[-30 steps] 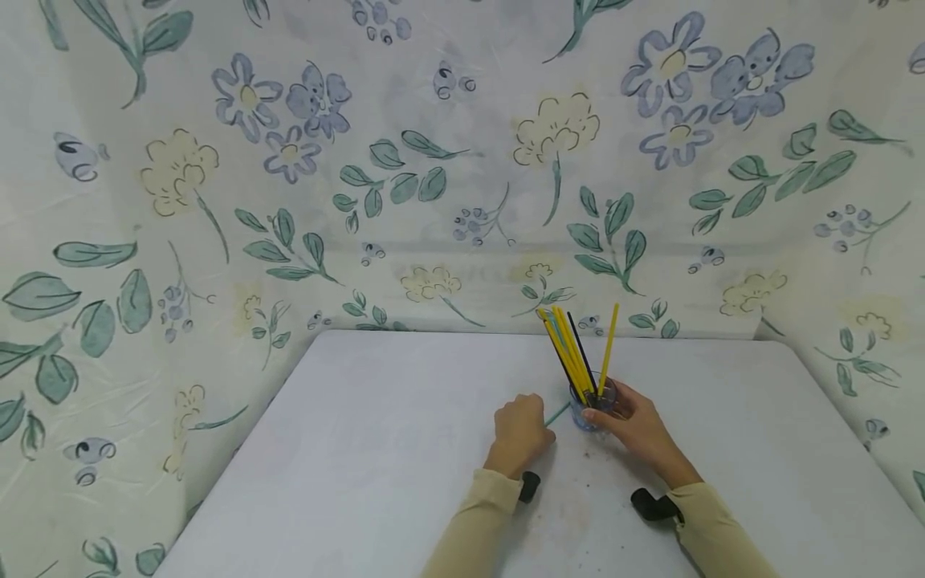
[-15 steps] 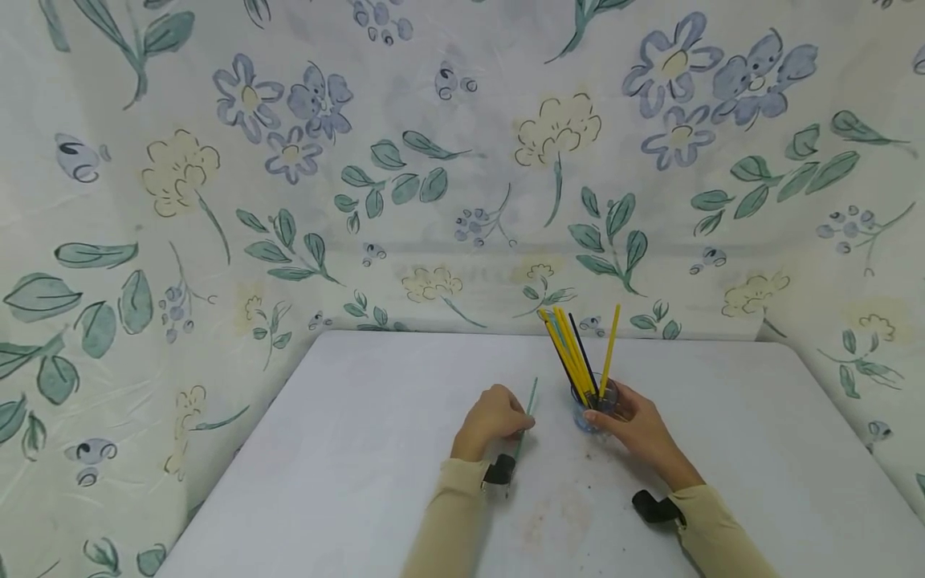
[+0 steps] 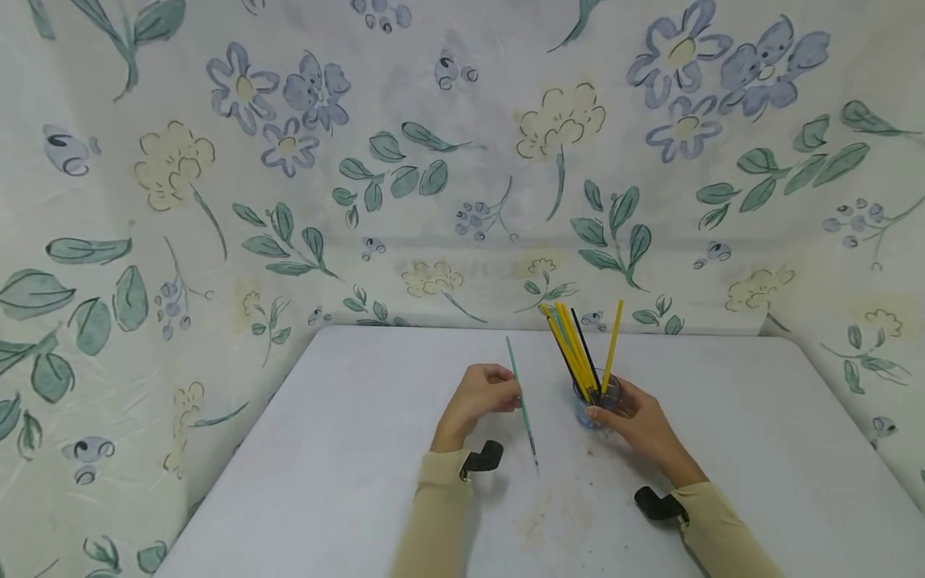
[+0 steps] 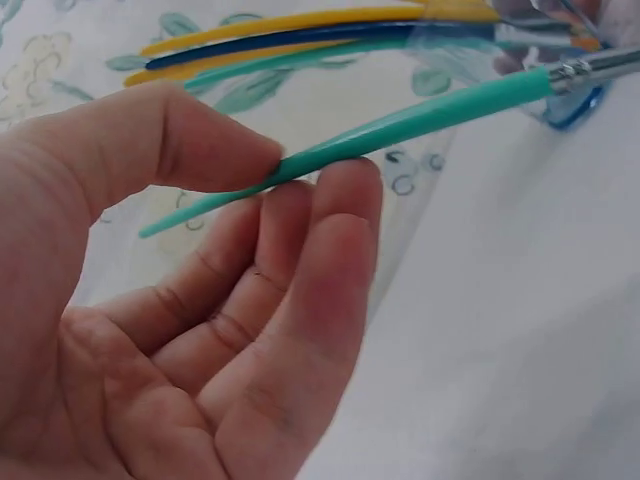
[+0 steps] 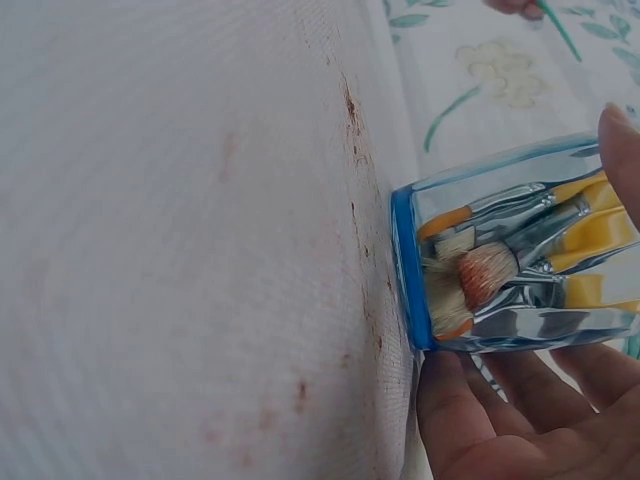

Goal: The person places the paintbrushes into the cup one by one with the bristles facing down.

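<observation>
My left hand (image 3: 480, 399) pinches a slim green paintbrush (image 3: 526, 413) between thumb and fingertips. In the head view its handle end points up and its bristle tip down toward me; the left wrist view shows the green handle (image 4: 430, 115) and silver ferrule (image 4: 595, 68). To the right, my right hand (image 3: 641, 417) grips a clear glass (image 3: 588, 413) standing on the table. Several paintbrushes (image 3: 571, 353) with yellow, dark and green handles lean in it. Through its wall the right wrist view shows their bristles (image 5: 488, 272) down at the thick blue-tinted base (image 5: 408, 270).
The white table (image 3: 347, 449) carries faint brownish stains (image 3: 552, 518) and small specks in front of the glass. Behind it hangs a floral-patterned cloth (image 3: 405, 201), which also covers the sides. Each wrist wears a black camera mount (image 3: 484, 456).
My left hand has drawn the green paintbrush away from beside the glass, moving left and swinging its handle end upward. The right hand stays on the glass. The head view has shifted slightly.
</observation>
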The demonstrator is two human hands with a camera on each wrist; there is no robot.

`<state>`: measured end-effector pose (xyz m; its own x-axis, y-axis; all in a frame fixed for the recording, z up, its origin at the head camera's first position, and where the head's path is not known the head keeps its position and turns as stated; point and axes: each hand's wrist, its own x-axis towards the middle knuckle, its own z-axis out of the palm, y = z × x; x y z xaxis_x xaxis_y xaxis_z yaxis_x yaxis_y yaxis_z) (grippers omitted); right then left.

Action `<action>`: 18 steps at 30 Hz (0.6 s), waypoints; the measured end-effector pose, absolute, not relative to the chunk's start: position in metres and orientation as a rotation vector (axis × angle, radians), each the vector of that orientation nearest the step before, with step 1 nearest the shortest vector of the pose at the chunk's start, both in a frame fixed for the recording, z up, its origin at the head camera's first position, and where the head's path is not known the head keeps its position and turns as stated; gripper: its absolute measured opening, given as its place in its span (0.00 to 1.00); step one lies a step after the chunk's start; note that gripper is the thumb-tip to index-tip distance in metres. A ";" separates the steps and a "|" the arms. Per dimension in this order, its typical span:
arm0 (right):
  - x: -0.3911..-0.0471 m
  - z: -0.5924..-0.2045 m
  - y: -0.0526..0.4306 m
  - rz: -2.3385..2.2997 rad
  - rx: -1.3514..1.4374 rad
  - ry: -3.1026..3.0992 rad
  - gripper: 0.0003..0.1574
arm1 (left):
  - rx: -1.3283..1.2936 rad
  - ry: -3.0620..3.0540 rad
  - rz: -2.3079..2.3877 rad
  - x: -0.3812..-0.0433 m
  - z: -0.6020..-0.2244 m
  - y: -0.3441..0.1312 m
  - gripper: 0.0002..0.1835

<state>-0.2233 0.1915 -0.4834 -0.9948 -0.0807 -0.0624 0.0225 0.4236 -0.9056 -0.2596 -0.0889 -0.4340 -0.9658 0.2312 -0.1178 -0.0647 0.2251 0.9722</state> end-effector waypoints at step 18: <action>-0.225 -0.488 0.192 -1.647 -0.041 2.570 0.60 | 0.142 2.133 2.161 -0.261 -0.426 -0.084 0.10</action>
<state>-0.2249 0.1924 -0.4876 -0.9957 -0.0699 -0.0600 0.0253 0.4185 -0.9079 -0.2611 -0.0837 -0.4263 -0.9905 0.1376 -0.0051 -0.0068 -0.0122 0.9999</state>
